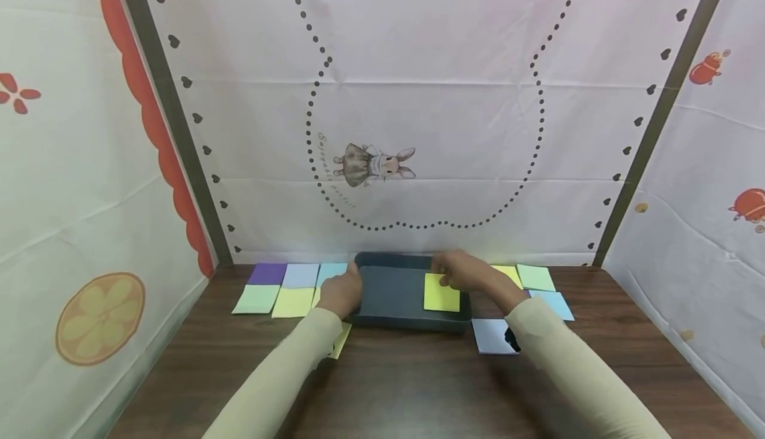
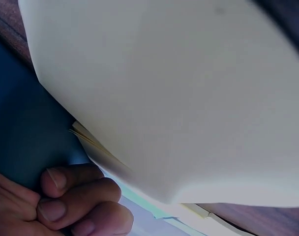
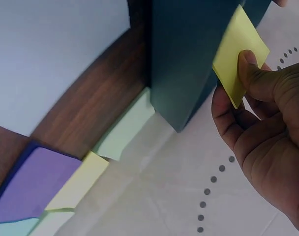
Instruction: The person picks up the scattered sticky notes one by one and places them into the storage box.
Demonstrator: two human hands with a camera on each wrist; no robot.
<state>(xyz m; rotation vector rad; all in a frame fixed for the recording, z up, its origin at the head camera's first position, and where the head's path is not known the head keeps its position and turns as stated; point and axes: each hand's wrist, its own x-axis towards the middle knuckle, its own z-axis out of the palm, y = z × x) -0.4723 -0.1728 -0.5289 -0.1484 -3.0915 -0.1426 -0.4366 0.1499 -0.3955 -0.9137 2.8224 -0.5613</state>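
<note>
My right hand (image 1: 459,270) pinches a yellow sticky note pad (image 1: 441,293) over the right end of a dark blue-grey tray (image 1: 388,293). In the right wrist view the thumb (image 3: 253,73) lies across the face of the yellow pad (image 3: 242,56), with curled fingers behind it. At the tray's left end, my left hand (image 1: 342,293) grips the side wall, thumb up. The left wrist view shows its curled fingers (image 2: 80,204) close against the tray (image 2: 21,113); the wall between them is hidden.
Left of the tray lie purple (image 1: 267,273), green (image 1: 255,299), yellow (image 1: 293,301) and blue (image 1: 332,271) note pads. Right of it are green (image 1: 536,277), yellow (image 1: 510,273) and blue (image 1: 552,305) ones. A pale blue pad (image 1: 491,337) lies in front. Printed cloth (image 1: 430,127) walls the table.
</note>
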